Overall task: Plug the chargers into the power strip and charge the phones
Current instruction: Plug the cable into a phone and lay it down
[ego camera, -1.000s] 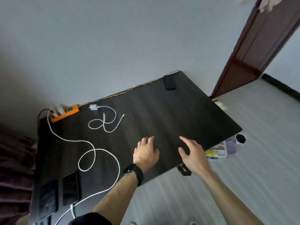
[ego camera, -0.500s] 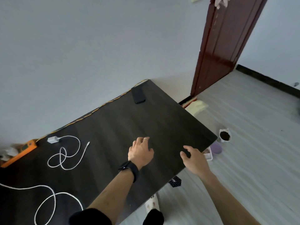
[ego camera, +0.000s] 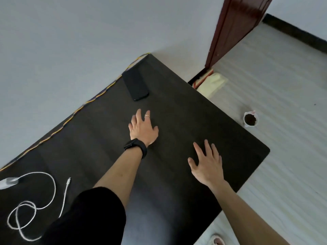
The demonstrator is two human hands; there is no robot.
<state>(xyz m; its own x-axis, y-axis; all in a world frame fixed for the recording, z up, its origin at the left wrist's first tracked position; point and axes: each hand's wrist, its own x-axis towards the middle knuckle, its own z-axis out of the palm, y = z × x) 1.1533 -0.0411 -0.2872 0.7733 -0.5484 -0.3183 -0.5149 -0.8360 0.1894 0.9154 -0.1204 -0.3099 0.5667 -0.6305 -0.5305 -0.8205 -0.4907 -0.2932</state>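
A flat black phone [ego camera: 135, 85], a glossy rectangle with rounded corners, lies on the dark wood-grain surface [ego camera: 185, 110] near its far corner, by the wall [ego camera: 70, 50]. Its long axis runs from the wall edge toward the left hand [ego camera: 142, 129]. The fingers [ego camera: 138, 114] of this hand are spread wide and hold nothing, near the phone but not touching. The right hand [ego camera: 207, 163] is flat and spread too, well apart

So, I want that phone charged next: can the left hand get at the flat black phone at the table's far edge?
Probably yes: the open left hand points toward the flat black phone, with only bare dark wooden table between them.
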